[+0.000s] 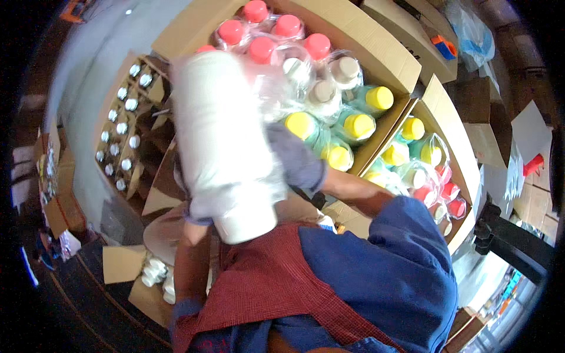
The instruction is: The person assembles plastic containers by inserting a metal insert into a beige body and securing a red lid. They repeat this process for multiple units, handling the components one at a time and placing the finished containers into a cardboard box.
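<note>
A large white bottle, wrapped in clear film, is held up close in front of me, blurred. It is tilted so that its white cap points toward my body. My left hand, in a dark glove, is closed on the bottle's left side; most of it is hidden behind. From the right, my right hand, in a dark grey glove, reaches against the bottle's other side, its fingers out of sight behind it. Beyond lies an open cardboard box of film-wrapped bottles with red caps, white caps and yellow caps.
A second open carton with yellow-, white- and red-capped bottles adjoins on the right. At the left stands a divided carton with several white-capped bottles. White bottles sit in a box at lower left. A tape dispenser lies at upper right.
</note>
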`<act>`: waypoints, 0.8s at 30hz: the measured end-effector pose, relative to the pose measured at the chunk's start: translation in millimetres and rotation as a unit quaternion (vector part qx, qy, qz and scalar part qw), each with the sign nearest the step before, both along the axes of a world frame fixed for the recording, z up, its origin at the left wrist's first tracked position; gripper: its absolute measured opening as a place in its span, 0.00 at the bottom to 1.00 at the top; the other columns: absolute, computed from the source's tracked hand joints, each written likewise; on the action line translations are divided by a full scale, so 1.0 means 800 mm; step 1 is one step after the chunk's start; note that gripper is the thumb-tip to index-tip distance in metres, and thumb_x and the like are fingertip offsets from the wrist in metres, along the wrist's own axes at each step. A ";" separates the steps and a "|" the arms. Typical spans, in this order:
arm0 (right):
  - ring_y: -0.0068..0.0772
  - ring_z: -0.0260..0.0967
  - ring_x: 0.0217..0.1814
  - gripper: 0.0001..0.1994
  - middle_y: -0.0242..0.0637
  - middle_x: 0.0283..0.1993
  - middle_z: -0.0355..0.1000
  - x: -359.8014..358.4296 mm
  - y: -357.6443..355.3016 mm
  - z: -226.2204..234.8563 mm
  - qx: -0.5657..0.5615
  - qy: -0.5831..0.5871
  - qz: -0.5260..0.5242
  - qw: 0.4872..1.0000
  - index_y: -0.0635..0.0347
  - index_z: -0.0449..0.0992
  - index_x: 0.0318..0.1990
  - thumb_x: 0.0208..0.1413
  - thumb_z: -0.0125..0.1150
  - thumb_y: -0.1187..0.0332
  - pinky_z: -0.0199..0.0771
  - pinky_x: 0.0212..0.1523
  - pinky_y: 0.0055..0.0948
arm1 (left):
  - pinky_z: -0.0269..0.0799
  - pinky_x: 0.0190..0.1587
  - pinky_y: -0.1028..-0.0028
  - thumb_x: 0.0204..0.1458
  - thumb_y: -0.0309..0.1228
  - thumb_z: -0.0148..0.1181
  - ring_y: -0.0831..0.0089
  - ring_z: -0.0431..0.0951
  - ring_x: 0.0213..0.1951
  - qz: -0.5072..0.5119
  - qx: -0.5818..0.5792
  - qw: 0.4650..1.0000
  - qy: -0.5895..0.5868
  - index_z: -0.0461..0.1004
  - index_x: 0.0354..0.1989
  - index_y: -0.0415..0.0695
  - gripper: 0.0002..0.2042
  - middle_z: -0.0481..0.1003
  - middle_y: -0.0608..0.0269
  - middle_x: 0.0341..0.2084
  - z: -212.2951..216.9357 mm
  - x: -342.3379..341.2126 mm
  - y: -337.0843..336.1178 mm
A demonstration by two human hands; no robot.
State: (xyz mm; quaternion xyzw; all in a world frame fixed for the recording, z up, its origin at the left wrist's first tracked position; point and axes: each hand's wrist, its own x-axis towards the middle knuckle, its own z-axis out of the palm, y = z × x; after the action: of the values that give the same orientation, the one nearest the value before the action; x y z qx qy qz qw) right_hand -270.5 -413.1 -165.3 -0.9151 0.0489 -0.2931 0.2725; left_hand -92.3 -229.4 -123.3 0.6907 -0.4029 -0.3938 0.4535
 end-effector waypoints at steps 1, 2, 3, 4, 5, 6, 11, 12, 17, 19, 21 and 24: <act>0.49 0.66 0.46 0.17 0.48 0.42 0.68 -0.030 -0.027 0.027 0.049 0.014 -0.053 0.997 0.63 0.73 0.36 0.36 0.61 0.64 0.66 0.52 0.41 | 0.65 0.57 0.69 0.57 0.30 0.54 0.69 0.66 0.56 -0.039 -0.006 0.999 0.004 0.62 0.60 0.37 0.23 0.65 0.56 0.56 -0.007 0.005 -0.041; 0.51 0.66 0.47 0.20 0.49 0.42 0.69 -0.053 -0.056 0.018 0.203 0.016 -0.089 0.975 0.66 0.73 0.41 0.38 0.65 0.66 0.68 0.50 0.40 | 0.64 0.57 0.69 0.57 0.30 0.54 0.69 0.66 0.56 -0.076 -0.017 0.997 0.004 0.62 0.60 0.37 0.23 0.65 0.56 0.57 -0.013 0.008 -0.086; 0.50 0.66 0.48 0.21 0.49 0.44 0.68 -0.082 -0.079 0.001 0.290 0.024 -0.149 0.945 0.65 0.72 0.43 0.38 0.65 0.66 0.67 0.51 0.40 | 0.64 0.58 0.69 0.57 0.31 0.54 0.68 0.66 0.56 -0.113 -0.034 0.993 0.007 0.61 0.60 0.37 0.23 0.65 0.56 0.57 -0.030 0.014 -0.137; 0.49 0.65 0.50 0.23 0.48 0.46 0.68 -0.117 -0.098 -0.021 0.318 0.034 -0.229 0.920 0.65 0.70 0.45 0.39 0.66 0.66 0.66 0.52 0.40 | 0.64 0.58 0.69 0.57 0.31 0.54 0.68 0.66 0.57 -0.134 -0.052 0.989 0.020 0.61 0.61 0.37 0.23 0.65 0.56 0.57 -0.051 0.023 -0.197; 0.49 0.64 0.51 0.25 0.48 0.47 0.67 -0.151 -0.114 -0.041 0.303 0.042 -0.299 0.904 0.64 0.69 0.47 0.39 0.67 0.66 0.65 0.54 0.40 | 0.64 0.58 0.69 0.57 0.31 0.54 0.68 0.66 0.57 -0.134 -0.068 0.987 0.052 0.61 0.61 0.37 0.23 0.64 0.56 0.57 -0.076 0.034 -0.255; 0.48 0.64 0.52 0.26 0.47 0.49 0.67 -0.186 -0.128 -0.065 0.260 0.056 -0.365 0.892 0.64 0.68 0.49 0.40 0.68 0.66 0.64 0.55 0.40 | 0.61 0.61 0.70 0.56 0.33 0.56 0.67 0.63 0.60 -0.103 -0.090 0.976 0.169 0.59 0.62 0.37 0.26 0.63 0.55 0.59 -0.121 0.050 -0.318; 0.43 0.61 0.59 0.35 0.45 0.57 0.64 -0.322 -0.156 -0.157 -0.080 0.167 -0.602 0.777 0.61 0.63 0.59 0.43 0.72 0.66 0.60 0.60 0.41 | 0.60 0.61 0.68 0.51 0.36 0.61 0.67 0.65 0.58 -0.190 -0.010 0.934 -0.301 0.61 0.58 0.35 0.28 0.66 0.51 0.55 -0.216 0.035 -0.502; 0.43 0.62 0.58 0.32 0.45 0.56 0.66 -0.307 -0.162 -0.141 0.011 0.141 -0.614 0.777 0.62 0.65 0.58 0.44 0.71 0.67 0.60 0.60 0.40 | 0.62 0.58 0.68 0.50 0.35 0.60 0.68 0.68 0.55 -0.366 0.101 0.860 -0.340 0.64 0.55 0.36 0.25 0.69 0.50 0.51 -0.219 0.032 -0.517; 0.38 0.65 0.53 0.21 0.43 0.52 0.70 -0.295 -0.166 -0.115 0.275 0.014 -0.646 0.712 0.65 0.69 0.52 0.50 0.64 0.72 0.63 0.57 0.36 | 0.71 0.45 0.70 0.53 0.31 0.55 0.68 0.75 0.38 -0.343 -0.056 0.926 -0.147 0.72 0.40 0.39 0.10 0.74 0.55 0.33 -0.140 -0.011 -0.491; 0.37 0.66 0.52 0.19 0.42 0.50 0.70 -0.289 -0.160 -0.116 0.295 0.006 -0.657 0.693 0.65 0.69 0.51 0.50 0.64 0.72 0.63 0.55 0.35 | 0.72 0.43 0.72 0.54 0.27 0.53 0.68 0.75 0.36 -0.142 0.053 0.988 -0.020 0.72 0.39 0.40 0.07 0.75 0.56 0.32 -0.200 0.007 -0.511; 0.36 0.66 0.50 0.18 0.41 0.48 0.70 -0.288 -0.167 -0.107 0.300 0.002 -0.650 0.698 0.65 0.70 0.49 0.50 0.63 0.72 0.64 0.54 0.34 | 0.73 0.42 0.69 0.55 0.30 0.49 0.63 0.77 0.40 -0.168 0.092 0.940 -0.284 0.73 0.41 0.38 0.11 0.77 0.52 0.37 -0.310 0.055 -0.538; 0.33 0.66 0.48 0.15 0.39 0.46 0.71 -0.282 -0.167 -0.100 0.303 -0.007 -0.653 0.694 0.65 0.71 0.47 0.51 0.63 0.72 0.65 0.52 0.33 | 0.73 0.39 0.64 0.53 0.37 0.51 0.56 0.78 0.38 -0.161 0.143 0.892 -0.398 0.75 0.37 0.36 0.15 0.77 0.46 0.33 -0.381 0.056 -0.543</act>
State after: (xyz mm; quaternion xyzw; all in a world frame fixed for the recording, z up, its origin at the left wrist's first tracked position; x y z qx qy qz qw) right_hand -495.8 -546.6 -245.5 -0.5189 0.7182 -0.3729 0.2755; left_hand -47.7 -663.7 -428.5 0.7726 -0.5946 -0.2072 0.0818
